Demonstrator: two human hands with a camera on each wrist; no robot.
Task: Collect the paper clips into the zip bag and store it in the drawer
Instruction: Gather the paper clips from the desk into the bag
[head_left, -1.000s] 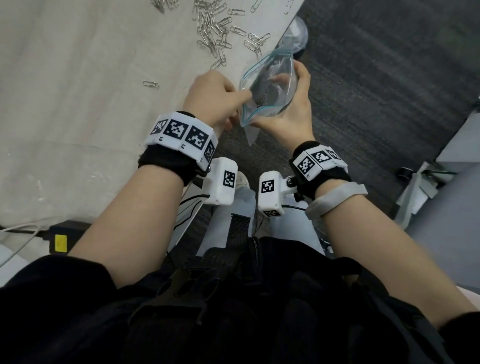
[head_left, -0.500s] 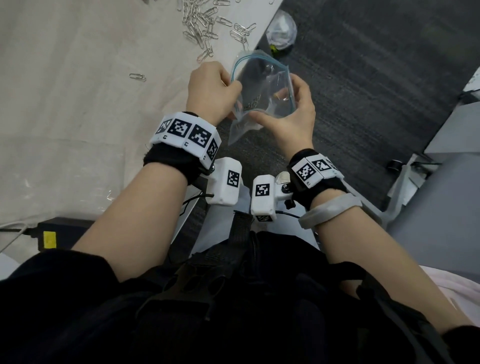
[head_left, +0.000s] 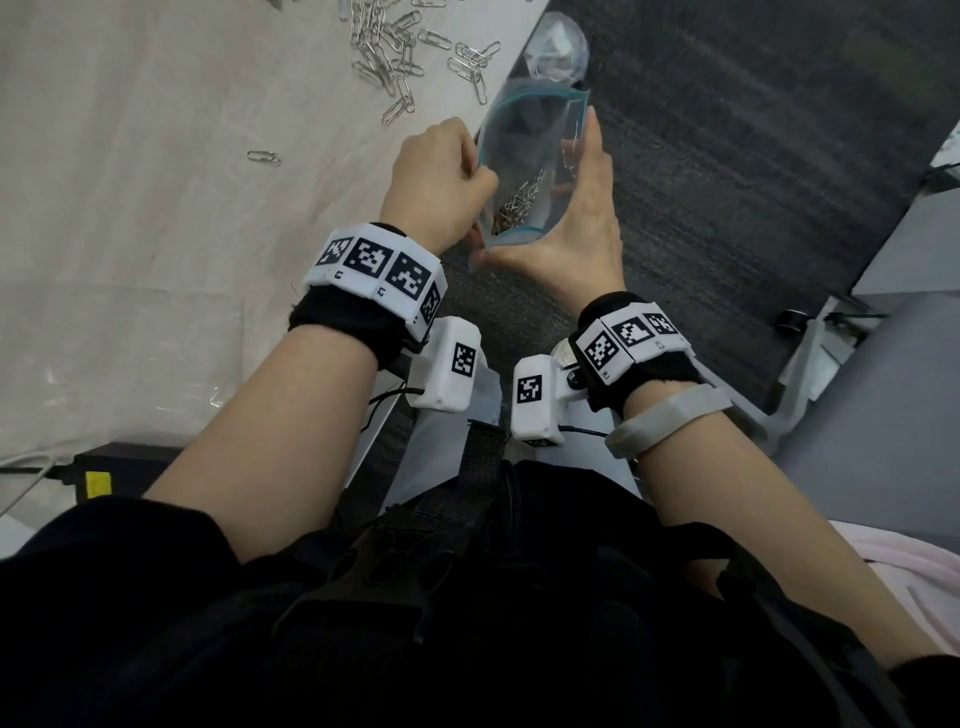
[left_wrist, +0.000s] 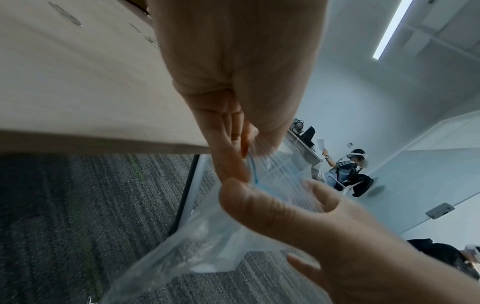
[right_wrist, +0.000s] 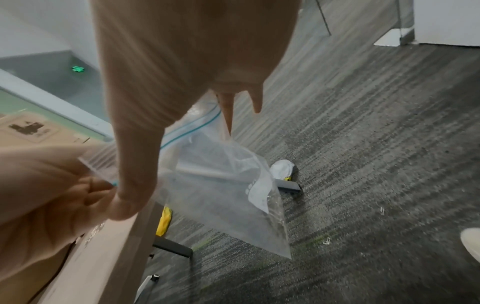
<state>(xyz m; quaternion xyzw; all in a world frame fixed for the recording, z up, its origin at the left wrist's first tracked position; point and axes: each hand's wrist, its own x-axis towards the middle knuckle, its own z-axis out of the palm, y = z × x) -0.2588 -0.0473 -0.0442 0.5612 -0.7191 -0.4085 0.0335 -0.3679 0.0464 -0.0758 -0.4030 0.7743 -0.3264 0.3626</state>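
A clear zip bag with a blue zip rim hangs just off the table's right edge, above the carpet. Its mouth is spread open towards me, and several paper clips lie inside. My left hand pinches the bag's left rim between thumb and fingers. My right hand holds the opposite side, thumb across the near rim and fingers stretched along the bag. A heap of loose paper clips lies on the table beyond my left hand, with a single clip nearer.
The pale table fills the left; dark carpet lies to the right. A clear plastic thing sits on the floor past the bag. Stray clips dot the carpet. A chair base stands at right, another person far off.
The bag's mouth has been pulled wider and longer between both hands. My right fingers have straightened along its side, and the clips inside now show.
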